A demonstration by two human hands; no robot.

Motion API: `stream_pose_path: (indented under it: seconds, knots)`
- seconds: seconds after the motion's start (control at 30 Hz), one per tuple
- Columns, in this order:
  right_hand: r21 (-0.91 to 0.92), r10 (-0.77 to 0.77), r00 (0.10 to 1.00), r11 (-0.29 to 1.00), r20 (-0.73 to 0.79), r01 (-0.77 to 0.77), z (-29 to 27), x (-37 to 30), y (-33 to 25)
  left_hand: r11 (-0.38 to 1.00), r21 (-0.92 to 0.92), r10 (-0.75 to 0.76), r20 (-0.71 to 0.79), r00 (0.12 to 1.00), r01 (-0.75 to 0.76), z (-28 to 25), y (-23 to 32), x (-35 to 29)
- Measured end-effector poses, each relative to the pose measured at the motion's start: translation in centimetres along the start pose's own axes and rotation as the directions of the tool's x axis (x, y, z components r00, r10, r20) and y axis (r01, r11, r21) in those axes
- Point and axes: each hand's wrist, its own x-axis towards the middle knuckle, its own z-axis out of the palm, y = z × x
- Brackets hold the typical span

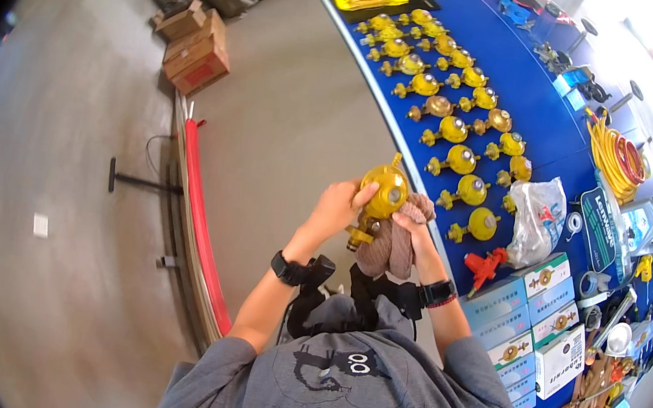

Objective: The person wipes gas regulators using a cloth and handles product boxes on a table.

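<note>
Yellow regulator point(386, 193): gripped beside surface point(536, 113) with left hand point(341, 208), likely for steadiness; pinched brown cloth point(383, 251) against it with right hand point(417, 228). Saw other regulators point(461, 159) rowed on surface, likely for separation.

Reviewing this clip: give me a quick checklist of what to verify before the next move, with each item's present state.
1. Left hand gripping the regulator: ok, on its yellow body.
2. Right hand holding the cloth: ok, bunched beside the regulator.
3. Regulator held off the table: ok, in front of the body.
4. Regulator rows all in plain view: not ok, the plastic bag partly hides one.
5. Held regulator's whole surface clean: cannot tell, fingers and cloth hide part.
</note>
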Motion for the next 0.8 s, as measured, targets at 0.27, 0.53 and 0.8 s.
stream_pose_path:
  seconds: [0.27,0.53,0.8]
  knots:
    - [0.112,-0.092,0.976,0.987,-0.199,0.116,-2.1,15.6,-9.8,0.956,-0.153,0.242,-0.061,0.968,-0.249,-2.0,2.8,19.6]
    - [-0.229,-0.355,0.844,0.932,-0.403,0.283,-5.7,33.0,-20.9,0.840,-0.523,0.061,0.362,0.930,0.148,-4.4,1.3,46.2]
    - [-0.139,-0.159,0.849,0.985,-0.505,0.102,-9.3,52.3,-37.3,0.890,-0.447,0.245,0.639,0.730,0.093,-6.0,5.1,76.6]
